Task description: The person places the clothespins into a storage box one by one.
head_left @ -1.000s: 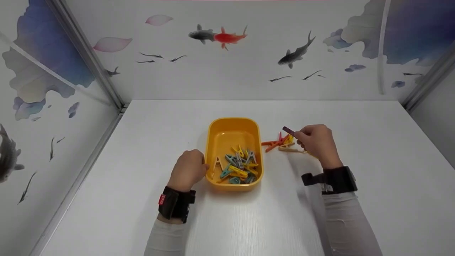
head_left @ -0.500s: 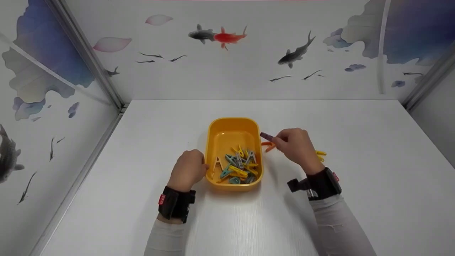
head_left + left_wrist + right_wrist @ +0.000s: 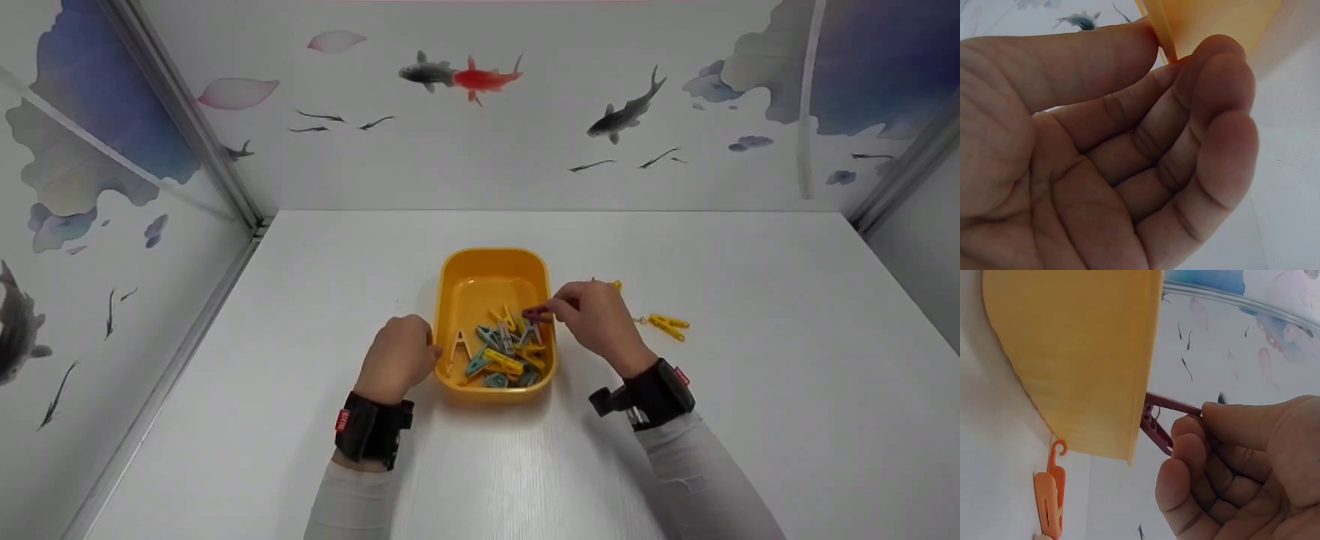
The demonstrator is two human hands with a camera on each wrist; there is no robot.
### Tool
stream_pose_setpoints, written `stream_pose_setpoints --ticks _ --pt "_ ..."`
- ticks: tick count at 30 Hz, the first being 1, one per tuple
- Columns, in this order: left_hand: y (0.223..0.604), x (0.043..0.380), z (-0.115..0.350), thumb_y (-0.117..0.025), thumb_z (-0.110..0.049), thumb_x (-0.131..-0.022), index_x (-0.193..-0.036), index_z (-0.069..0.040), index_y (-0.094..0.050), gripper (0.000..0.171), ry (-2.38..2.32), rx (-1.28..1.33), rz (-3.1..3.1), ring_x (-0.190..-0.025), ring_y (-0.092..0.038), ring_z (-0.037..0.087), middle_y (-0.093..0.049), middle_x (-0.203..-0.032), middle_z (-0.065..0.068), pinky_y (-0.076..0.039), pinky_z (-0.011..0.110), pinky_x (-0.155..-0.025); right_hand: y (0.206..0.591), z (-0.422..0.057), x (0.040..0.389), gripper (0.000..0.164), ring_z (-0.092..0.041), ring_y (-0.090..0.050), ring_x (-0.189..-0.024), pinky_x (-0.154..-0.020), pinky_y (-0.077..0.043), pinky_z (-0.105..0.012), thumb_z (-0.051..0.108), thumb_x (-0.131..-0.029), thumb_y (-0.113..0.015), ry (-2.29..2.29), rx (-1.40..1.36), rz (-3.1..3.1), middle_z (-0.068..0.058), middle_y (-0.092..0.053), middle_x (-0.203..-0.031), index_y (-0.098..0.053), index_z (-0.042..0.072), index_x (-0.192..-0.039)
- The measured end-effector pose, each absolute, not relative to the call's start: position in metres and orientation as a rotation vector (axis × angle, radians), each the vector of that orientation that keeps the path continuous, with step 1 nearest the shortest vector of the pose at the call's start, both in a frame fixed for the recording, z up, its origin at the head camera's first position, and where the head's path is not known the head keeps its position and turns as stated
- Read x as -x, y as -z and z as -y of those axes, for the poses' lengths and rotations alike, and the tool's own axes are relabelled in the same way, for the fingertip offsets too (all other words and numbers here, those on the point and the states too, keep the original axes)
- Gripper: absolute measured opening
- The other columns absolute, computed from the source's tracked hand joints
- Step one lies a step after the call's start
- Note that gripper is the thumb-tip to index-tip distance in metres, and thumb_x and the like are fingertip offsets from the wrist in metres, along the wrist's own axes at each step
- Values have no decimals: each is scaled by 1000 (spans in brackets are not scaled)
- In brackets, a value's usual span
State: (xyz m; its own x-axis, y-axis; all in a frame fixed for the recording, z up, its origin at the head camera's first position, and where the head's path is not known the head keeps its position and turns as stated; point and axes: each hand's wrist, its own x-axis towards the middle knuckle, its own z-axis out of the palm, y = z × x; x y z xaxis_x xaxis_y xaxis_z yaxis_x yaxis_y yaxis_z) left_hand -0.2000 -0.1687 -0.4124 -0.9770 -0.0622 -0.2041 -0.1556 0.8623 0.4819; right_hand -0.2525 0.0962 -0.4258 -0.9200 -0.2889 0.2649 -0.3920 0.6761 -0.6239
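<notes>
A yellow plastic basin stands mid-table with several clothespins in yellow, teal, grey and cream piled in its near half. My left hand pinches its left rim; in the left wrist view the thumb and index finger meet at the basin's edge. At the right rim my right hand holds a dark red clothespin by one end, its other end over the basin. The right wrist view shows this clothespin partly hidden behind the basin wall.
On the table right of the basin lie a yellow clothespin and others mostly hidden behind my right hand. An orange clothespin with a hook lies close by the basin in the right wrist view. Panels with painted fish stand behind the table and at the left.
My right hand has moved left and toward me with the dark red clothespin, from over the loose clothespins to the basin's right rim. My left hand has stayed in place.
</notes>
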Motion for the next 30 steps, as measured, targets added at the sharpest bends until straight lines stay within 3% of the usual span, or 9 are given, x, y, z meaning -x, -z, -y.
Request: stream_pose_setpoints --ticks 8,19,30 --pt "411 199 168 -73 -14 -96 -93 0 -73 14 -757 191 -2846 -68 -55 22 -59 -74 8 -44 30 -60 423 -114 259 16 -18 -60 -66 -59 -45 -27 10 -100 -68 -1144 -512 2667 -11 -74 -82 -79 1 -93" --pt "412 199 170 -72 -10 -95 -91 1 -74 12 -765 134 -2878 -67 -55 21 -62 -74 7 -44 29 -59 428 -148 274 19 -17 -50 -60 -58 -41 -29 12 -98 -68 -1161 -377 2635 -13 -66 -70 -78 0 -88" --pt "412 200 170 -72 -11 -96 -94 1 -74 13 -778 164 -2854 -68 -56 22 -62 -76 8 -44 29 -60 439 -175 284 25 -21 -64 -71 -62 -48 -31 16 -98 -64 -1174 -230 2822 -20 -74 -87 -77 -5 -98"
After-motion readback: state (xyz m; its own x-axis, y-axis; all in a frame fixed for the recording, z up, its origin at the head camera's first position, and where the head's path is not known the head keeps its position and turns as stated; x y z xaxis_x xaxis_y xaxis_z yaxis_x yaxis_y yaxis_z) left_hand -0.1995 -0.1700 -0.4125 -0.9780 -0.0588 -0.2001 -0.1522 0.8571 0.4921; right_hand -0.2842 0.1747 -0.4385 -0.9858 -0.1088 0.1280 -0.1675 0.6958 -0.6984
